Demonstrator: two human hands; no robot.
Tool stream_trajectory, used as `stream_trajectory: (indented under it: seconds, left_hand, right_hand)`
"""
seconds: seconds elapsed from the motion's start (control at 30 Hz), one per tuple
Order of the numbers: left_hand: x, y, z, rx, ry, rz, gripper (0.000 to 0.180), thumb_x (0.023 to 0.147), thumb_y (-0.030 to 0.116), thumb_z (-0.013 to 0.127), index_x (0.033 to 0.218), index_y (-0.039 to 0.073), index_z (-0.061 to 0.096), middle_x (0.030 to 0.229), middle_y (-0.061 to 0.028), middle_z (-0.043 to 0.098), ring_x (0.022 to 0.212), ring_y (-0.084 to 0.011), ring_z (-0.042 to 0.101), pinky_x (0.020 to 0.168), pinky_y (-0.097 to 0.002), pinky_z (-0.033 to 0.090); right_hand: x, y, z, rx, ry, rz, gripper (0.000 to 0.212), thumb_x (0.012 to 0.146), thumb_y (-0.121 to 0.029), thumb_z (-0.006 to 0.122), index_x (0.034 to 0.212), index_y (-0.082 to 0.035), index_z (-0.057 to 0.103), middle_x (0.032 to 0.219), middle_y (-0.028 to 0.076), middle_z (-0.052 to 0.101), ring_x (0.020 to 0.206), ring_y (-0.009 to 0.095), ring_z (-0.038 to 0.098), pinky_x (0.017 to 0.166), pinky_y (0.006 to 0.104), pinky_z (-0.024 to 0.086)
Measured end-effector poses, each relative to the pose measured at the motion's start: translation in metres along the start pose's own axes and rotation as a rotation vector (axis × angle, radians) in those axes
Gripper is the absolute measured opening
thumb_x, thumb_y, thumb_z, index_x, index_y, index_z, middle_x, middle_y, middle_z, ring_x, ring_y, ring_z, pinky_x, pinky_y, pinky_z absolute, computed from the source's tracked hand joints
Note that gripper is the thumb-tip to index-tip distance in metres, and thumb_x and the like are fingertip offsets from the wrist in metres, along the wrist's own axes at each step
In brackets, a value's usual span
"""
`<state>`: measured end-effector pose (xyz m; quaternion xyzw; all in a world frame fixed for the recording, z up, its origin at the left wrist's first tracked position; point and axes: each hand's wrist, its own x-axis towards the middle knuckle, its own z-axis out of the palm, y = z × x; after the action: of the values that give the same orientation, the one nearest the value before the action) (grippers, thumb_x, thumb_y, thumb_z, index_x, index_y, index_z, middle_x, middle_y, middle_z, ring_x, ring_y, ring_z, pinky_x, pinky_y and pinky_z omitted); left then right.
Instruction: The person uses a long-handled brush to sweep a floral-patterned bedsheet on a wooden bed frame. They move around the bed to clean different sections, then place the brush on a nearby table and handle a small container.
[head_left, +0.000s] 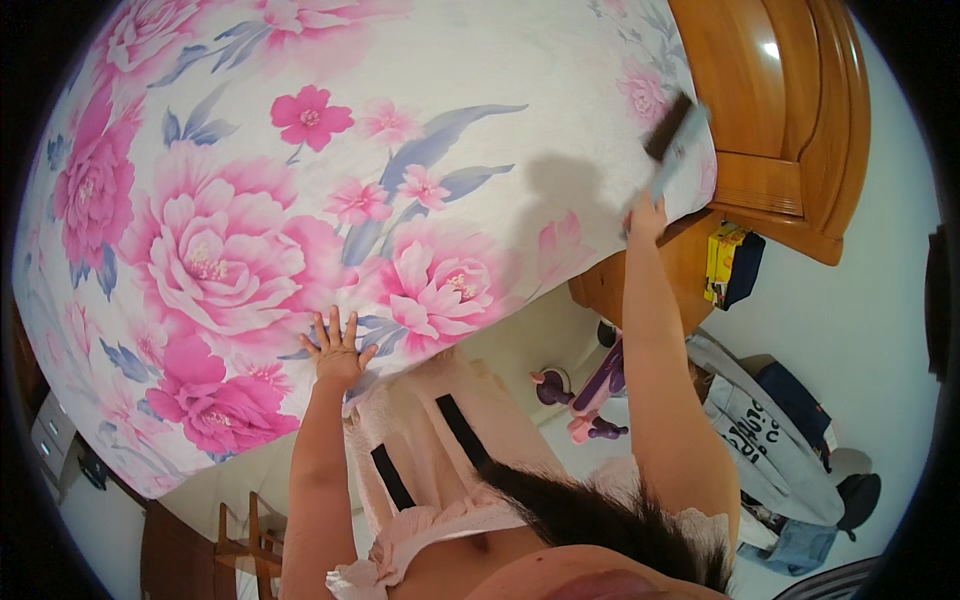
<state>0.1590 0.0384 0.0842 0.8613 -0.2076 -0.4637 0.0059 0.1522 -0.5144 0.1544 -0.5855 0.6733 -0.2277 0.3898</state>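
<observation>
A bed covered with a white sheet (600,120) printed with large pink flowers and blue-grey leaves fills most of the view. My left hand (338,352) lies flat on the sheet near its front edge, fingers spread, holding nothing. With my arm stretched far to the right, my right hand (646,217) is closed round the handle of a bed brush (672,135). The brush has dark bristles and a pale grey body, somewhat blurred. It is over the sheet's far right corner, close to the headboard; whether the bristles touch the cloth I cannot tell.
A glossy wooden headboard (770,110) stands at the right. Below it, a wooden nightstand (660,275) holds a yellow and dark box (730,265). Grey clothing (770,430) and a purple and pink toy-like item (597,392) lie lower right. A wooden stool (248,545) stands lower left.
</observation>
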Motion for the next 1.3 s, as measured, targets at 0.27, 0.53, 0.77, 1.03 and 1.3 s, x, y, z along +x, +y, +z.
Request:
stream_trajectory:
  seconds: [0.27, 0.53, 0.77, 1.03, 1.3]
  left_hand:
    - [-0.006, 0.006, -0.019, -0.033, -0.033, 0.015, 0.077, 0.081, 0.06, 0.042, 0.142, 0.024, 0.011, 0.149, -0.0069, -0.006, 0.134, -0.0347, -0.014, 0.1, -0.0627, -0.007]
    - [-0.012, -0.001, -0.011, -0.024, 0.117, 0.05, 0.071, 0.082, 0.062, 0.039, 0.141, 0.032, 0.014, 0.149, -0.0009, -0.003, 0.136, -0.0285, -0.01, 0.103, -0.0598, -0.006]
    - [-0.029, -0.013, 0.008, -0.139, 0.434, 0.082, 0.064, 0.083, 0.056, 0.042, 0.139, 0.035, 0.02, 0.148, 0.007, 0.009, 0.137, -0.0187, 0.003, 0.107, -0.0535, 0.002]
    - [-0.096, -0.08, 0.064, -0.234, 0.672, -0.255, 0.057, 0.085, 0.048, 0.045, 0.137, 0.032, 0.028, 0.146, 0.0033, 0.018, 0.136, -0.025, 0.01, 0.102, -0.0632, 0.003]
    - [-0.151, -0.197, 0.196, -0.762, 1.126, -0.958, 0.07, 0.081, 0.042, 0.057, 0.136, 0.011, 0.028, 0.139, -0.0175, 0.026, 0.128, -0.0344, 0.023, 0.1, -0.0542, 0.022]
  right_hand:
    - [-0.143, 0.02, 0.018, 0.3, -0.085, -0.106, 0.031, 0.087, -0.017, 0.054, 0.116, -0.006, 0.051, 0.052, 0.003, 0.044, 0.035, 0.012, 0.039, 0.032, 0.0262, 0.031]
    - [-0.287, 0.027, 0.08, -0.044, -1.045, -0.26, 0.048, 0.084, -0.013, 0.059, 0.13, -0.008, 0.044, 0.058, -0.006, 0.041, 0.044, 0.003, 0.036, 0.039, 0.0199, 0.032]
    - [-0.237, 0.09, -0.022, -0.023, -0.468, -0.159, 0.041, 0.089, -0.022, 0.052, 0.127, -0.008, 0.044, 0.055, -0.001, 0.041, 0.041, 0.007, 0.036, 0.036, 0.0222, 0.029]
    - [-0.308, 0.14, -0.027, -0.2, -0.531, -0.166, 0.029, 0.085, -0.022, 0.058, 0.104, -0.005, 0.046, 0.056, 0.004, 0.043, 0.041, 0.011, 0.041, 0.034, 0.0278, 0.033]
    - [-0.501, 0.242, -0.079, -0.701, -1.371, -0.197, 0.015, 0.077, -0.007, 0.057, 0.073, -0.004, 0.043, 0.048, 0.005, 0.044, 0.035, 0.013, 0.043, 0.032, 0.0274, 0.033]
